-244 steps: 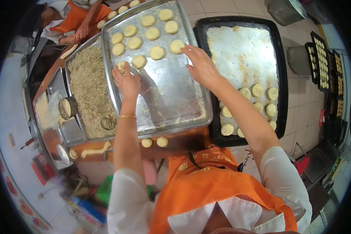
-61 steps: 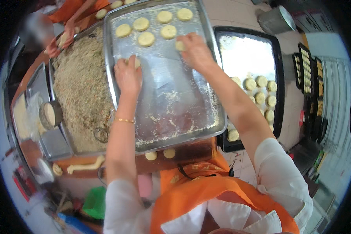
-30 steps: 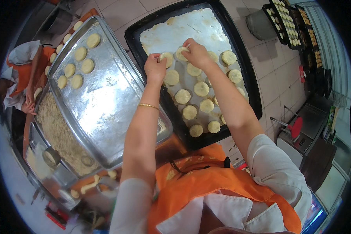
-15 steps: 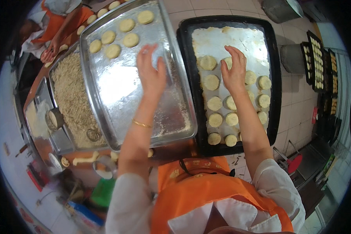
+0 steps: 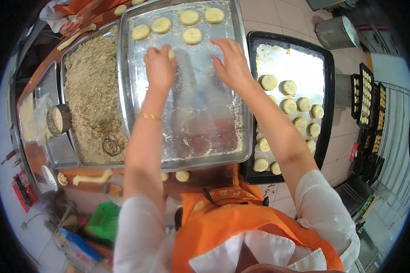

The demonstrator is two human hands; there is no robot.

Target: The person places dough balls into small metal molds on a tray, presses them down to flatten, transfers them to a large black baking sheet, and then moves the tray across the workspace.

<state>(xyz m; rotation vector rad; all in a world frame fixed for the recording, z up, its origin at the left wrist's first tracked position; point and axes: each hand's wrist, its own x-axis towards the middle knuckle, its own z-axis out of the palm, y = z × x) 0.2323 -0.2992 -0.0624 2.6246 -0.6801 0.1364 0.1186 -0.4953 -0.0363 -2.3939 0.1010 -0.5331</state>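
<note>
My left hand [image 5: 160,66] is closed around a pale dough round [image 5: 171,54] low over the floury steel tray [image 5: 193,136]. Several more rounds [image 5: 191,35] lie along the far part of that tray. My right hand [image 5: 230,63] hovers near the tray's right side, fingers curved and apart, with nothing seen in it. Just right of it, at a lower level, a black baking tray [image 5: 329,91] with a pale liner holds several speckled rounds [image 5: 289,106], mostly in its middle and near part. To the left, a large pan of crumbly mixture [image 5: 93,82] sits beside the steel tray.
A co-worker's hands [image 5: 75,25] work at the far left of the wooden table [image 5: 200,177]. Small trays [image 5: 61,150], a metal ring container [image 5: 59,119] and dough strips [image 5: 91,177] are on the left. At right stand a metal bucket [image 5: 332,34] and stacked loaded trays [image 5: 366,95].
Both hands were on the black tray's rounds a second ago. Now both are over the steel tray: the left has closed on a round, the right has moved left. The steel tray holds fewer rounds than earlier.
</note>
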